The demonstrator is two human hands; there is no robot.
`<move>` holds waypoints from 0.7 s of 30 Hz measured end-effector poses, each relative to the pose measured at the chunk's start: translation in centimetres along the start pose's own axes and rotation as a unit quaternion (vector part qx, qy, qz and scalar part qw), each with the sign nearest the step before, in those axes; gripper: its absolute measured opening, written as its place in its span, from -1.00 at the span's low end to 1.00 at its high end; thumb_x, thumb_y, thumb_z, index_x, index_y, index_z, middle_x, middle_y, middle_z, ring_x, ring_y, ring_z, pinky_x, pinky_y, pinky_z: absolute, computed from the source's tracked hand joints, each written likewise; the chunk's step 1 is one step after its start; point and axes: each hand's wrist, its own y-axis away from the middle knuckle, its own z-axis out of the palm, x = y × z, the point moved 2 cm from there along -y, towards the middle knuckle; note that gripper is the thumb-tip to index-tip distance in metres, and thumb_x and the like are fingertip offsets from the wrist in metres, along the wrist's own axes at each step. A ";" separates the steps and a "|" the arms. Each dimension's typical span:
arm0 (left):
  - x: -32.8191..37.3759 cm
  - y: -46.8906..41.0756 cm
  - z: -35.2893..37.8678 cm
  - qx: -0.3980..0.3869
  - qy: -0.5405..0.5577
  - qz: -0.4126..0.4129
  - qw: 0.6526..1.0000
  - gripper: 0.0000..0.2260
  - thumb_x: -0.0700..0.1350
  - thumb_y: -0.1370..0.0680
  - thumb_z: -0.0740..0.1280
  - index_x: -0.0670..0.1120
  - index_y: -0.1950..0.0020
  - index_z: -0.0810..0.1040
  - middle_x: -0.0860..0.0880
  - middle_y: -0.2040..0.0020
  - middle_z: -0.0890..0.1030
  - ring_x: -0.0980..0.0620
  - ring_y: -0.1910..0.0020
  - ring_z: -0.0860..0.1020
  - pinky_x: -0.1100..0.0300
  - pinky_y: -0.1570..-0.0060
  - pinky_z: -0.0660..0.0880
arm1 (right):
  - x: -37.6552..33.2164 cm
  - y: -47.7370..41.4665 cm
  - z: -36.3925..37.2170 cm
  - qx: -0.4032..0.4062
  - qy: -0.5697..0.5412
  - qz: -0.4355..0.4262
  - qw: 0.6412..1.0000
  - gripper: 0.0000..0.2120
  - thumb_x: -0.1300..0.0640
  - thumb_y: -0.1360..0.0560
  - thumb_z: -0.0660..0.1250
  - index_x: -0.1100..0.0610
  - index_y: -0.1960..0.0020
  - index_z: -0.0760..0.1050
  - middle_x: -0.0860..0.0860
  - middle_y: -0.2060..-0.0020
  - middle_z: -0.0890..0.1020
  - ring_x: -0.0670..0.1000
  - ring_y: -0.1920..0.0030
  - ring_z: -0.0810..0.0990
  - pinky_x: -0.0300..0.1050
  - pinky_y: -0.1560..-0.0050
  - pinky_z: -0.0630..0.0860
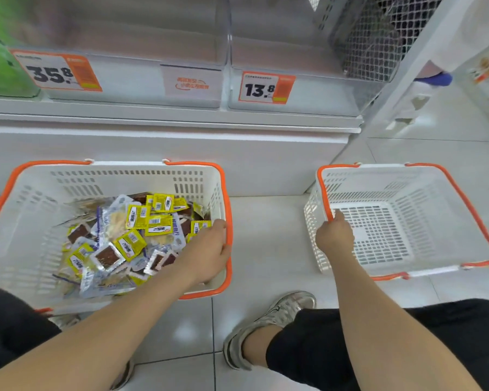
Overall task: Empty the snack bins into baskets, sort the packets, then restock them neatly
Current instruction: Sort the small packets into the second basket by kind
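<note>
On the far left of the shelf (153, 114) we see a blur of green packaging (0, 66), and next to it a clear bin (141, 80) with an orange-and-white price tag (57, 70) reading 35.8. Below it, on the tiled floor (266, 235), stands the left basket (17, 235), white with slotted walls and orange handles folded down along its rim. It holds a loose heap of snack packets (130, 235): yellow ones with barcodes, clear ones showing brown squares, and pale blue-and-white ones, all mixed and lying at every angle. Our left grip (209, 249) is clamped on the right edge of this basket, with the fingers reaching inside over the rim and the thumb on the orange handle. To the right of that, a grey sneaker (277, 314) rests flat on the tiles between the two baskets, with black trousers (308, 351) above it. Higher up, a second clear bin (316, 88) carries a tag (266, 87) reading 13.8. Our right grip (335, 235) is closed round the orange handle on the left rim of the right basket (435, 215), the same kind as the first, well apart from it and with its slotted bottom in full view. White netting (378, 38) hangs at the upper right.
</note>
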 end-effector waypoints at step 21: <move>-7.4 6.9 -4.3 -0.303 -0.064 -0.146 0.940 -0.81 -0.17 -0.58 0.16 -0.08 0.22 0.46 -0.23 0.17 0.61 0.00 0.37 0.56 0.12 0.29 0.39 | -15.4 11.0 8.7 -0.178 0.040 -0.261 0.948 -0.87 0.08 -0.40 0.41 0.13 0.18 0.52 0.04 0.31 0.64 0.06 0.28 0.62 0.00 0.23 0.65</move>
